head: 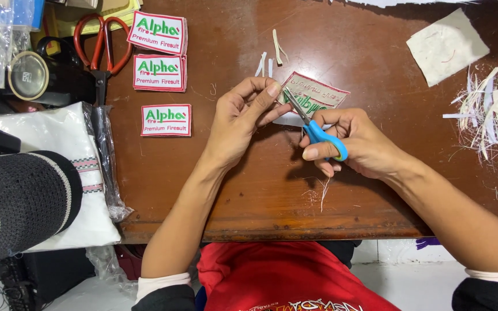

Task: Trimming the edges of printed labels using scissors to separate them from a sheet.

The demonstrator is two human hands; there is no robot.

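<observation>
On the brown wooden tabletop [341,190], the embroidered patch [316,95] with its red border sits near the middle, well to the right of three finished patches [166,120] and left of a heap of white offcut strips [491,112]. The left hand [238,124] pinches the patch's near-left edge between its fingers, and it would do well to keep that edge taut. The right hand [355,141], its fingers closed through the blue handles, holds small scissors [312,126] with blades at the patch's lower edge; short snips close along the border look safest.
</observation>
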